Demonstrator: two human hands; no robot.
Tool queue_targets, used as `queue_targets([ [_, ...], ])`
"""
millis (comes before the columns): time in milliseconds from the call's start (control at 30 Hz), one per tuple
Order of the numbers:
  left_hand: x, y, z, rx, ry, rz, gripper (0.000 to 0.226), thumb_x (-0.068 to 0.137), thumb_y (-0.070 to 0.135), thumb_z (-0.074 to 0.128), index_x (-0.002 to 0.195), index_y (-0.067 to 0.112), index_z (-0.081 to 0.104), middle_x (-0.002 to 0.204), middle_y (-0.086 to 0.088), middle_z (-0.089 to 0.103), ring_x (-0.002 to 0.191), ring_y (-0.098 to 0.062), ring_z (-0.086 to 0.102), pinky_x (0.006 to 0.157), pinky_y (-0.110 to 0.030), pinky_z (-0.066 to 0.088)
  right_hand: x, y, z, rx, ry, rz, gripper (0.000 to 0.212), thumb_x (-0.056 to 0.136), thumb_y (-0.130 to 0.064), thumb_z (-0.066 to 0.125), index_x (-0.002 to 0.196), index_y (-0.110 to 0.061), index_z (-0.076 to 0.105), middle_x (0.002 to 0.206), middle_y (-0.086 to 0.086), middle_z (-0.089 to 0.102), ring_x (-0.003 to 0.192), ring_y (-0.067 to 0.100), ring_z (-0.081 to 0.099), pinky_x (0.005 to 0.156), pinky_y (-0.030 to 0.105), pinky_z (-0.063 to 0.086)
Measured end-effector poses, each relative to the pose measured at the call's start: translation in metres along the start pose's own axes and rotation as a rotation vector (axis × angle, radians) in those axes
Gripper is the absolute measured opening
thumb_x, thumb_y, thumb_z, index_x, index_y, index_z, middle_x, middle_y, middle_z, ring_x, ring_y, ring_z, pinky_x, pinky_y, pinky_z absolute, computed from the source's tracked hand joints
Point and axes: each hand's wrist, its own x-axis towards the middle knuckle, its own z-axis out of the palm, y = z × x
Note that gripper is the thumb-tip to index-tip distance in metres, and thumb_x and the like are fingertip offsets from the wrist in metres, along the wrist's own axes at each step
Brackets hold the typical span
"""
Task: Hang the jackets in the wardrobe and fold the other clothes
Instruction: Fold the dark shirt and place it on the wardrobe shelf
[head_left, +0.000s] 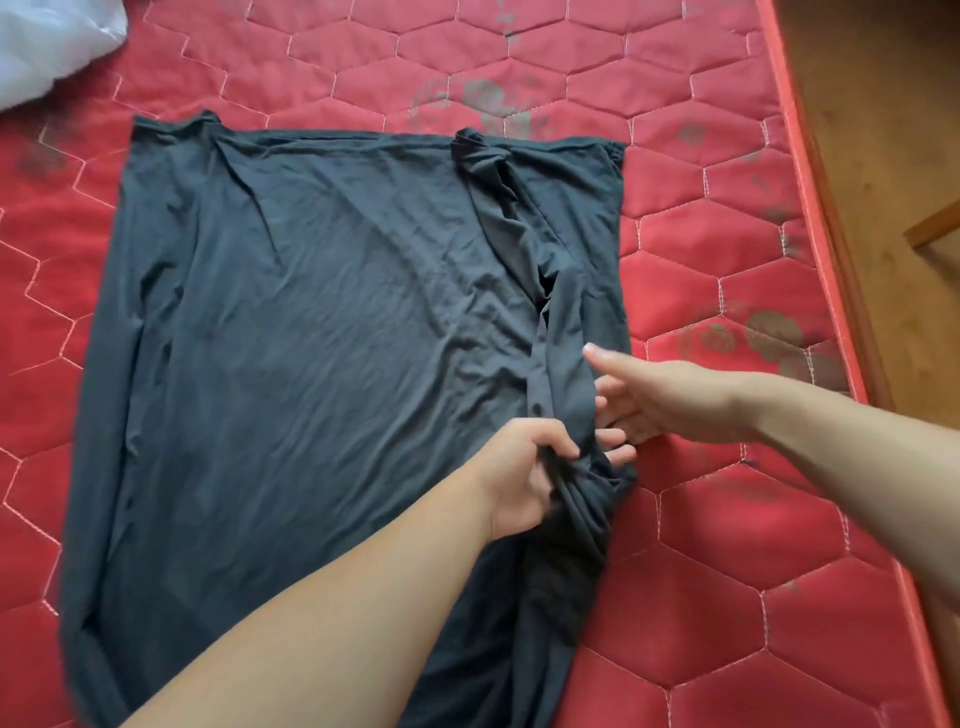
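A large dark grey garment (311, 332) lies spread flat across the red quilted mattress (753, 519). Its right side is bunched into a long raised fold running from the top edge down to the lower right. My left hand (524, 478) grips a gathered bunch of this fabric near the garment's right edge. My right hand (660, 400) reaches in from the right with fingers spread and mostly straight, its fingertips touching the raised fold just above my left hand. Part of its fingers is hidden behind the cloth.
A white cloth or pillow (52, 41) lies at the mattress's top left corner. The mattress's right edge (810, 208) runs diagonally, with wooden floor (893, 130) beyond it. Bare mattress surrounds the garment on the left, top and right.
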Motion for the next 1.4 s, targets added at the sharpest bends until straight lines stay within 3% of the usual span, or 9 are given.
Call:
queue_targets([
  [100,0.000,-0.002,-0.007,0.154,0.126,0.063,0.024,0.080,0.010,0.064,0.102,0.010,0.072,0.096,-0.013,0.070,0.092,-0.028,0.068,0.100,-0.046,0.049,-0.006,0.002,0.004,-0.332,-0.016,0.096,0.069,0.076,-0.081,0.050,0.101,-0.018,0.062,0.094,0.000,0.067,0.084,0.025,0.070,0.099,0.042,0.043],
  [233,-0.003,-0.003,-0.006,0.344,0.182,0.037,0.031,0.081,-0.006,0.066,0.109,0.009,0.067,0.099,-0.006,0.074,0.086,-0.017,0.072,0.072,-0.030,0.058,-0.015,0.020,0.008,-0.610,-0.066,0.111,0.006,0.084,-0.043,0.070,0.083,-0.038,0.066,0.085,0.001,0.066,0.068,0.010,0.062,0.076,0.030,0.044],
  [500,-0.008,-0.006,-0.008,0.447,0.204,0.005,0.060,0.080,-0.022,0.041,0.126,0.014,0.057,0.105,-0.005,0.074,0.095,-0.019,0.071,0.081,-0.034,0.058,-0.024,0.027,-0.001,-0.838,0.083,0.189,0.038,0.072,-0.049,0.076,0.065,-0.017,0.057,0.063,0.001,0.058,0.056,0.012,0.050,0.057,0.027,0.038],
  [633,-0.015,-0.010,-0.002,0.533,0.180,0.021,0.040,0.082,0.019,0.077,0.119,0.023,0.063,0.101,0.009,0.074,0.088,-0.006,0.070,0.076,-0.027,0.056,-0.021,0.022,0.012,-0.566,0.227,-0.030,0.040,0.082,-0.042,0.071,0.062,-0.014,0.053,0.056,-0.003,0.053,0.053,0.011,0.042,0.052,0.024,0.037],
  [733,-0.014,-0.017,0.000,0.686,0.275,0.077,0.038,0.073,0.015,0.084,0.104,0.025,0.065,0.092,0.008,0.074,0.081,-0.003,0.069,0.069,-0.018,0.051,-0.026,0.023,0.012,-0.344,0.275,-0.079,0.042,0.081,-0.033,0.075,0.062,-0.012,0.044,0.054,0.000,0.037,0.050,0.012,0.033,0.047,0.022,0.029],
  [900,-0.018,-0.017,-0.007,0.701,0.280,0.046,0.039,0.080,-0.004,0.070,0.113,0.015,0.063,0.106,-0.003,0.073,0.092,-0.014,0.070,0.068,-0.023,0.054,-0.040,0.046,-0.013,-0.599,0.260,0.096,0.032,0.078,-0.034,0.078,0.058,-0.018,0.058,0.056,-0.007,0.058,0.053,0.010,0.051,0.057,0.025,0.040],
  [1100,-0.025,-0.016,-0.008,0.693,0.219,0.032,0.033,0.080,-0.006,0.069,0.103,0.018,0.066,0.089,0.004,0.071,0.083,-0.009,0.068,0.069,-0.026,0.056,-0.048,0.045,-0.021,-0.699,0.235,0.224,0.023,0.079,-0.034,0.075,0.066,-0.018,0.066,0.061,-0.008,0.066,0.051,0.007,0.055,0.055,0.020,0.044],
  [1300,-0.038,-0.003,-0.011,1.065,0.084,-0.305,0.013,0.085,0.003,0.068,0.095,0.008,0.062,0.074,0.001,0.067,0.074,-0.012,0.069,0.066,-0.024,0.056,-0.039,0.018,-0.012,-0.991,0.179,0.407,0.030,0.076,-0.047,0.071,0.066,-0.019,0.065,0.051,-0.012,0.063,0.051,0.010,0.059,0.062,0.024,0.049],
  [1400,-0.035,0.016,-0.009,1.128,0.104,-0.400,0.026,0.087,0.035,0.071,0.095,0.012,0.061,0.083,0.001,0.071,0.080,-0.018,0.071,0.069,-0.027,0.055,-0.030,0.002,-0.010,-1.012,0.389,0.336,0.046,0.077,-0.058,0.064,0.062,-0.015,0.062,0.055,-0.003,0.062,0.056,0.019,0.058,0.064,0.029,0.051],
])
